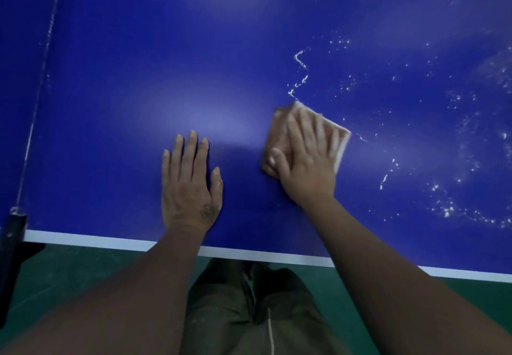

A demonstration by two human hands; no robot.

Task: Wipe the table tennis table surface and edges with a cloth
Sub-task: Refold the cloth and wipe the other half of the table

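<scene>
The right hand [307, 155] presses flat, fingers spread, on the cloth [342, 140] at centre frame. The left hand [189, 183] rests open on the table [138, 77]. White dust [443, 208] lies to the right and upper right, nearer the right hand; motion blur hides the cloth's exact outline, I think.

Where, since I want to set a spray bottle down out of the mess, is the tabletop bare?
Bare blue runs from the thin white line across to the left hand, and beyond that hand up to the crumb trail. Crowded: the right hand presses the cloth, and white specks litter everything to its right.
</scene>
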